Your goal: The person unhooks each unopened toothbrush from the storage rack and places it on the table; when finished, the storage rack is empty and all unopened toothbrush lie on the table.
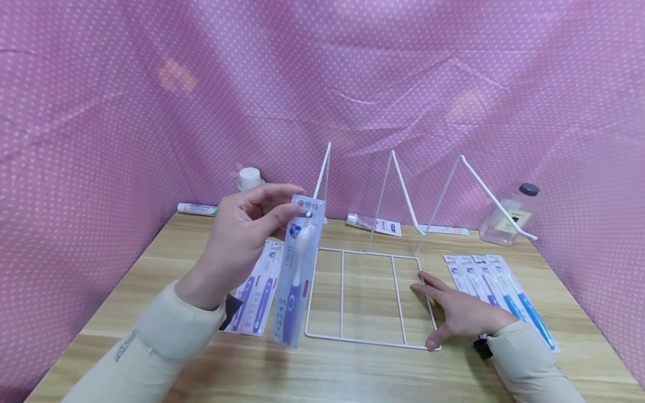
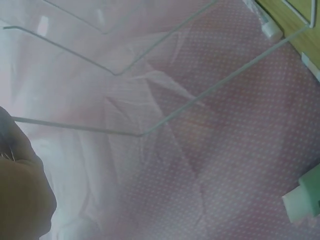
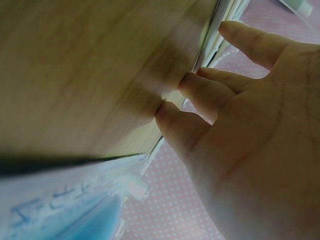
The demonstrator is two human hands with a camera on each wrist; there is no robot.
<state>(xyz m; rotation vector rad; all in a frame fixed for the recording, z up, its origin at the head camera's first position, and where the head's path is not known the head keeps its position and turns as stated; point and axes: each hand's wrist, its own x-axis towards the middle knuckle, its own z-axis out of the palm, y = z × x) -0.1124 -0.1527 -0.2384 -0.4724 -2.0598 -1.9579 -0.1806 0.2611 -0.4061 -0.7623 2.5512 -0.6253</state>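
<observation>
My left hand (image 1: 247,224) pinches the top of a packaged toothbrush (image 1: 294,274) with a purple handle, which hangs upright. The white tip of the left arm of a white wire rack (image 1: 368,338) shows at the hole in its card. My right hand (image 1: 461,310) rests against the right side of the rack's base, thumb near the front corner and fingers spread along the wire. In the right wrist view, fingertips (image 3: 167,112) press at the tabletop. Only part of the left hand (image 2: 25,185) shows in the left wrist view; the toothbrush is hidden there.
Packaged purple toothbrushes (image 1: 259,296) lie left of the rack. Several packaged purple and blue toothbrushes (image 1: 514,302) lie to its right. Behind are toothpaste tubes (image 1: 196,209), a white-capped bottle (image 1: 249,178) and a clear dark-capped bottle (image 1: 509,215). A pink dotted cloth (image 1: 403,84) surrounds the table.
</observation>
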